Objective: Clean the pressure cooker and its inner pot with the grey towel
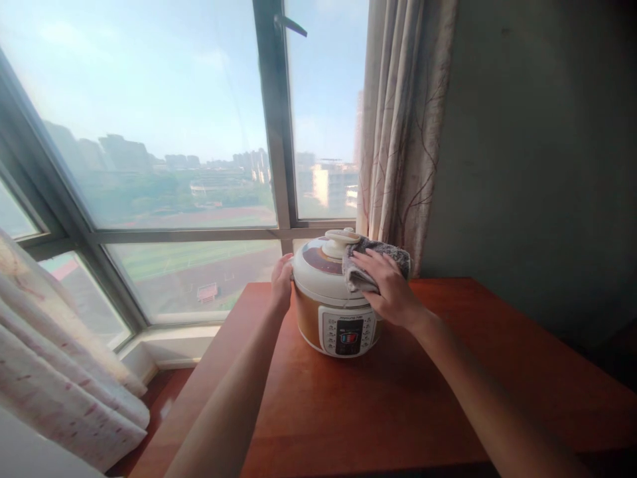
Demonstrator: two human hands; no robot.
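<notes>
An electric pressure cooker (309, 318) with a white lid and a brown-gold body stands upright, its control panel facing me. My left hand (282, 284) is closed on the handle at the cooker's left side; the fingertips are partly hidden behind the rim. Over the right part of the lid lies a grey cloth (360, 273), and my right hand (387, 287) presses it there with fingers bent over it. The cloth touches the lid close to the pale knob (338, 244) on top. It covers the lid's right edge.
The cooker rests on a reddish-brown wooden table (318, 418). Behind it are a large window (189, 229) and a patterned curtain (398, 133). Another curtain (60, 378) hangs at the left, beyond the table's edge. A dark wall (527, 153) is at the right.
</notes>
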